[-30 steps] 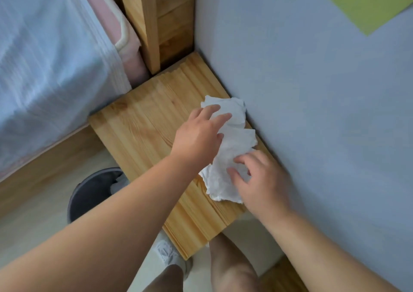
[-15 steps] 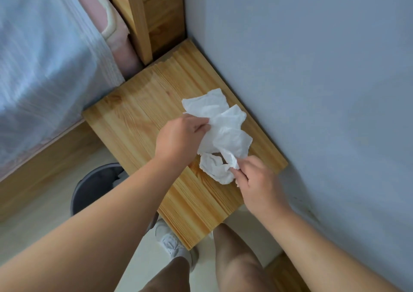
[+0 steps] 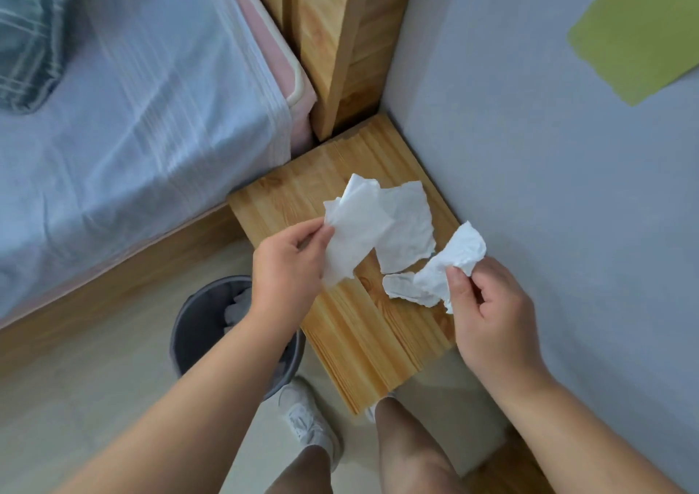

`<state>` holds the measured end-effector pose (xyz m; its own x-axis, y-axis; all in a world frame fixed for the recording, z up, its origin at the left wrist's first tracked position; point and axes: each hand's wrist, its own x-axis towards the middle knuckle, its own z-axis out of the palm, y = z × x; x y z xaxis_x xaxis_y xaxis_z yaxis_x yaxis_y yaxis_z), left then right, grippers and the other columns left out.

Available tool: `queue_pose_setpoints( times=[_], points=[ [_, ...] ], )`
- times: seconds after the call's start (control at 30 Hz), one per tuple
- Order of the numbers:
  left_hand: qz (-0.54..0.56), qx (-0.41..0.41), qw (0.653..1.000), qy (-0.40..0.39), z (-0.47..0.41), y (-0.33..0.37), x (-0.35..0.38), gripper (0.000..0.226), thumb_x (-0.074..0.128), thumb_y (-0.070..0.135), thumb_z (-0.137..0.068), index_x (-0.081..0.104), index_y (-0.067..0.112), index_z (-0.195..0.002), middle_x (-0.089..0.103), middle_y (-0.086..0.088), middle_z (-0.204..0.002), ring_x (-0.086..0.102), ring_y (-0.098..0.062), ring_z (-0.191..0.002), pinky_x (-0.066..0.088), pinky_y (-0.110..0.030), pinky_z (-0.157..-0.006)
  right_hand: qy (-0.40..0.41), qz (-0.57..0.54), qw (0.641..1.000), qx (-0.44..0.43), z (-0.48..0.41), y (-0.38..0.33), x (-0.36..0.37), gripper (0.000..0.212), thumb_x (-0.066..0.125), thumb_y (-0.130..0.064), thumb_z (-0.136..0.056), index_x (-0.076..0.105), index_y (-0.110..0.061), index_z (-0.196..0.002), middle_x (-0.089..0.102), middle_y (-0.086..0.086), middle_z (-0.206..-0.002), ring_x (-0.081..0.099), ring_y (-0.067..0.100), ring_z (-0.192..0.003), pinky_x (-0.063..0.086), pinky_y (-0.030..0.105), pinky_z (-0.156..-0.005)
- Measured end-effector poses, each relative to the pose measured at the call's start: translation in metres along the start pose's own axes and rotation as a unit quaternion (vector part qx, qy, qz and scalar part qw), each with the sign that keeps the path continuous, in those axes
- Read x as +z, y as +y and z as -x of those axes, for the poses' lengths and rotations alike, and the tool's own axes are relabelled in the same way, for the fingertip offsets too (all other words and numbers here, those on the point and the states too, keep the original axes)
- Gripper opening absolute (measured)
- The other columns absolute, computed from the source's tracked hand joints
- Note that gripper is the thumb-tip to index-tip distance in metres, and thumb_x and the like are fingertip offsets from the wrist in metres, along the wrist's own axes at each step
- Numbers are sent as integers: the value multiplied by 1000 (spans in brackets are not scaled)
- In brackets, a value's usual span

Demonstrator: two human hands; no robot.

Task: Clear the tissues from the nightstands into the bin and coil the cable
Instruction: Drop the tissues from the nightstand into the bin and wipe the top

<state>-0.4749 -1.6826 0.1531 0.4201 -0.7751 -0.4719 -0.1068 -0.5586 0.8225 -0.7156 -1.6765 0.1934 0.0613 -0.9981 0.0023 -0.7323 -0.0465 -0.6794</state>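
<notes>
White tissues (image 3: 357, 234) in left fingers (image 3: 316, 230), right fingers (image 3: 457, 283)

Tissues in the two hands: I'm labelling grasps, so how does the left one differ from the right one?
The left tissue, pinched by the left hand, is larger and fairly flat; the right tissue, in the right hand, is smaller and crumpled. Both are white, over the nightstand.

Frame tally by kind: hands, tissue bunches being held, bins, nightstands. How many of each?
Hands: 2 (left hand, right hand)
Held tissue bunches: 2 (left tissue bunch, right tissue bunch)
Bins: 1 (bin)
Nightstands: 1 (nightstand)
Total: 6
</notes>
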Motion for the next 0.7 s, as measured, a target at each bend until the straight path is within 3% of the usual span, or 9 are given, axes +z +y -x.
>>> queue_pose_setpoints(
  times=[0.1,0.2,0.3,0.37,0.47,0.6,0.7],
  points=[
    [61,-24,997,34,15,-11,-36,17,71,32,-102,80,35,-117,78,29,-91,71,-2,-67,56,-13,-57,-2,-26,999,-37,2,-29,13,34,57,-16,-103,46,-22,-71,49,-13,-66,52,9,-67,36,13,-57],
    [74,-30,994,78,33,-29,-76,14,71,31,-102,82,41,-103,79,22,-81,66,-2,-57,50,-10,-53,-34,-52,996,-56,8,-54,37,32,54,-21,-103,52,-15,-72,53,-7,-69,53,14,-66,42,23,-56],
    [89,-42,988,122,50,-55,-115,26,73,29,-101,81,50,-87,77,7,-76,61,-6,-53,53,-19,-55,-73,-77,989,-98,18,-86,64,34,52,-24,-105,43,-40,-77,51,-19,-72,51,5,-65,36,9,-57],
    [111,-63,981,147,61,-74,-138,32,74,29,-100,81,55,-82,79,9,-82,61,-10,-55,60,-32,-62,-111,-90,983,-113,26,-105,83,37,52,-24,-106,40,-46,-79,48,-24,-72,49,4,-64,34,7,-58],
    [138,-95,970,178,76,-106,-163,35,75,26,-100,82,55,-80,80,14,-82,60,-12,-57,62,-39,-64,-165,-100,975,-115,41,-121,116,34,52,-25,-107,44,-36,-75,48,-15,-70,48,11,-63,32,12,-55],
    [162,-143,955,204,89,-156,-177,24,74,25,-100,84,42,-87,82,0,-89,62,-14,-61,62,-43,-69,-241,-95,963,-76,65,-121,169,39,55,-25,-106,42,-19,-69,45,-6,-69,44,15,-62,33,24,-52],
    [166,-175,949,201,89,-195,-174,32,73,22,-100,83,46,-82,82,10,-84,61,-10,-58,61,-34,-64,-298,-61,952,-34,79,-107,212,42,54,-29,-105,38,-18,-67,42,-6,-65,41,14,-60,32,28,-52]
  ],
)
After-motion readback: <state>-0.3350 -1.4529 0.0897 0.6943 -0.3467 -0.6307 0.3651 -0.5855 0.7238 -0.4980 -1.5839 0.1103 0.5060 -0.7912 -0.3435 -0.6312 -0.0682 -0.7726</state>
